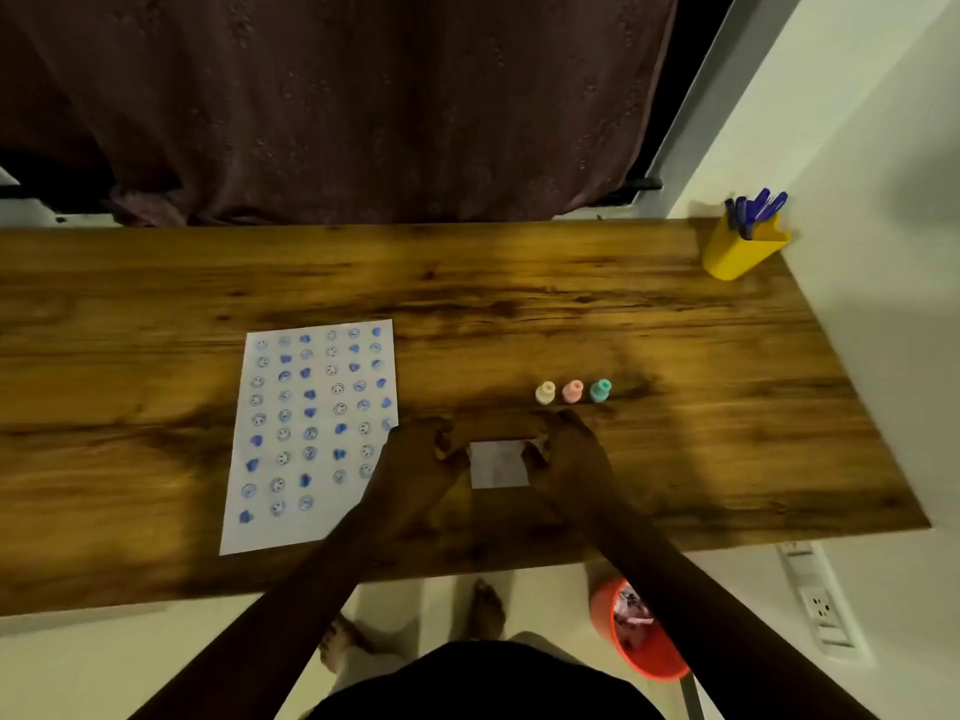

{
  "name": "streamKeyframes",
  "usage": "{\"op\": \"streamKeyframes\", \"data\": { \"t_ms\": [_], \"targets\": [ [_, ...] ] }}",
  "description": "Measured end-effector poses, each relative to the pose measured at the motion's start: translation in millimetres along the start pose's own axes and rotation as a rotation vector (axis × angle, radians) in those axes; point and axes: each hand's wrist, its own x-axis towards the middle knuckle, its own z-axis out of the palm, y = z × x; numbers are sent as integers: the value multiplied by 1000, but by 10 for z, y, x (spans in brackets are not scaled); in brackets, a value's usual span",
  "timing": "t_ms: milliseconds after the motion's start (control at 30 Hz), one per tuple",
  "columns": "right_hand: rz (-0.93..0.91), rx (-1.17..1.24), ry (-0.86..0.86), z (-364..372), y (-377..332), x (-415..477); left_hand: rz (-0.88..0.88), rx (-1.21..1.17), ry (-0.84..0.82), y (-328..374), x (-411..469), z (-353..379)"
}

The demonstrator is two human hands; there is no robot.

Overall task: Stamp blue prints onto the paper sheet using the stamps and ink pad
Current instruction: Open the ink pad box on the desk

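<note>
A white paper sheet [311, 433] covered with several blue smiley and heart prints lies on the wooden table [519, 304], left of centre. Three small stamps stand in a row to the right: a cream stamp [545, 393], a pink stamp [572, 391] and a teal stamp [600, 391]. In front of them sits a small white square, the ink pad case [497, 464]. My left hand [421, 459] grips its left side and my right hand [571, 454] grips its right side. Whether the case is open I cannot tell.
A yellow cup [743, 249] with several blue pens stands at the table's far right corner, by the white wall. An orange bin [641, 631] sits on the floor under the near edge. A dark curtain [337, 96] hangs behind the table.
</note>
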Motion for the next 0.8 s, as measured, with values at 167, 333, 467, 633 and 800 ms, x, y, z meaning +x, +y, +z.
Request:
{"op": "streamKeyframes", "data": {
  "t_ms": [167, 333, 467, 633, 800],
  "targets": [
    [54, -101, -82, 0, 102, 41, -79, 65, -56, 27, 24, 83],
    [118, -80, -139, 31, 124, 64, -83, 44, -72, 12, 62, 76],
    [142, -56, -156, 74, 111, 50, -79, 53, -84, -1, 105, 119],
    [151, -66, -151, 91, 78, 84, -36, 13, -44, -45, 81, 146],
    [114, -67, -136, 99, -125, 146, -30, -21, 17, -126, 62, -15]
  ]
}}
